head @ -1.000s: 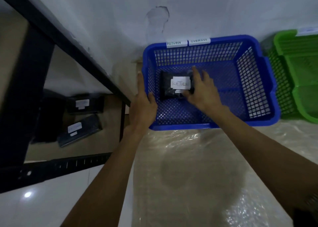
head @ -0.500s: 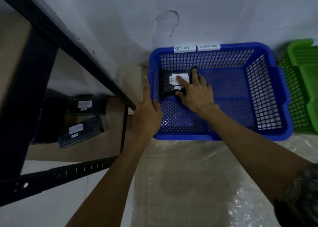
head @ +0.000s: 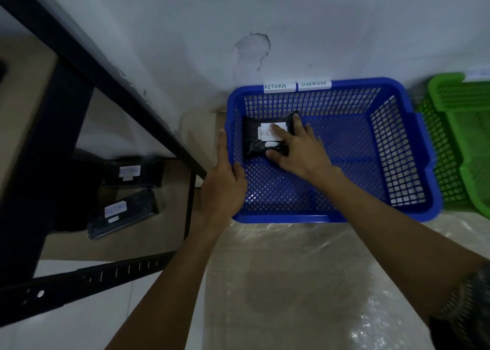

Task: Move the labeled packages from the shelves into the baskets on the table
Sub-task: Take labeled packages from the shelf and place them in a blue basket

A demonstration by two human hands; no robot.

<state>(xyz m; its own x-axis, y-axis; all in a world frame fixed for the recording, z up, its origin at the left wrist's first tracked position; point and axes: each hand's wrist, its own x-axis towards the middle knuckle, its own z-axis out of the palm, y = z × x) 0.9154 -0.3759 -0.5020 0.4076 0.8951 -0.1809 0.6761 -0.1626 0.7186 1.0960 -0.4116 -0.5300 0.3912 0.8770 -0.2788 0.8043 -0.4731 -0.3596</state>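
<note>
Label [head: 266,134] of package [head: 251,140] half beneath right hand [head: 302,156]

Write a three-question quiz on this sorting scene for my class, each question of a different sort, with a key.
1. True or false: the package under the right hand lies in the green basket.
2. How many labelled shelf packages can be seen on the shelf? A one, B two, C four.
3. Fill in: the tags on the blue basket read RETURN and ___.
Key: 1 false; 2 B; 3 OVERDUE.
</note>
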